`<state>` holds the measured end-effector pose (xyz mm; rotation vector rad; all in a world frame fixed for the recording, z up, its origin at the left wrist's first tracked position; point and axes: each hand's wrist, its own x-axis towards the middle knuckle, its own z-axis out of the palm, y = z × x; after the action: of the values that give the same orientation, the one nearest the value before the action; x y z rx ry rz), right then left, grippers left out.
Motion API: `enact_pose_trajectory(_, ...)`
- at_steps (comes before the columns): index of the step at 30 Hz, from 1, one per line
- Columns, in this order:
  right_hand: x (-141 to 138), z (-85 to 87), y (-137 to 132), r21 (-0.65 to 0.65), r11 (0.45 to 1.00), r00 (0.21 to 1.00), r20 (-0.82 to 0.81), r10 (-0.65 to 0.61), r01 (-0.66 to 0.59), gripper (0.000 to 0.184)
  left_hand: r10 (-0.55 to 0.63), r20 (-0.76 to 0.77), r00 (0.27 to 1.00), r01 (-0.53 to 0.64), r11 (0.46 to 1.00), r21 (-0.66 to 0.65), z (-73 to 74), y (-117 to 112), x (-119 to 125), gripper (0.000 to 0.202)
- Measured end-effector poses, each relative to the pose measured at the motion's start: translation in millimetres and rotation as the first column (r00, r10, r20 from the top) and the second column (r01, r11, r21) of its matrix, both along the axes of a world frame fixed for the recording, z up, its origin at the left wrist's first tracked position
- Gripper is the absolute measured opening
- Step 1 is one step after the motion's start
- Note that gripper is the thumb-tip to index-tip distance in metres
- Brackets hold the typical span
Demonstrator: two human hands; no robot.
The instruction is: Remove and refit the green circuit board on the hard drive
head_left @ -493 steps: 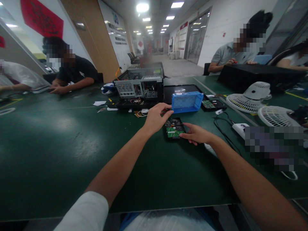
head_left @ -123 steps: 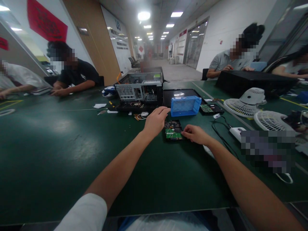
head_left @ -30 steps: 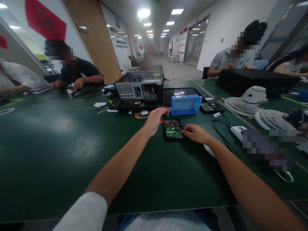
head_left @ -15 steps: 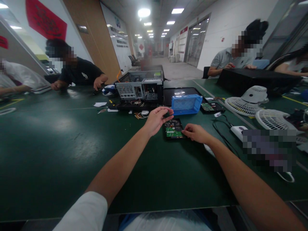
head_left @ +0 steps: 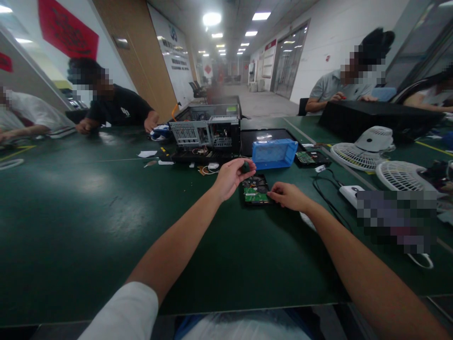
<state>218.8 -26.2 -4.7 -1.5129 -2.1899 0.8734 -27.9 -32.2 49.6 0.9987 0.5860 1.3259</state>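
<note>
A hard drive (head_left: 256, 190) lies on the table with its green circuit board up. My left hand (head_left: 233, 175) is above its far left corner, thumb and fingers curled in a ring. Something dark shows between them, too small to name. The fingertips of my right hand (head_left: 286, 194) are closed against the right edge of the drive. Just behind, a blue plastic bin (head_left: 275, 155) stands tipped on its side.
An opened computer case (head_left: 205, 134) stands beyond my left hand, with a dark flat panel (head_left: 265, 135) beside it. Another drive (head_left: 312, 158), white fans (head_left: 361, 146) and a power strip (head_left: 350, 191) lie to the right. Co-workers sit across the table (head_left: 106, 226).
My left thumb and fingers have shifted, so a dark spot now shows between them. My right hand and the hard drive stay put. A co-worker's hand at left has moved.
</note>
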Motion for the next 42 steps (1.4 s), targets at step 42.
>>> enact_pose_trajectory(42, 1, -1.1, 1, -0.001, 1.000, 1.000, -0.010, 0.006, -0.006, 0.030, -0.032, 0.015, 0.999, 0.033, 0.995, -0.098, 11.2, -4, -8, 0.014)
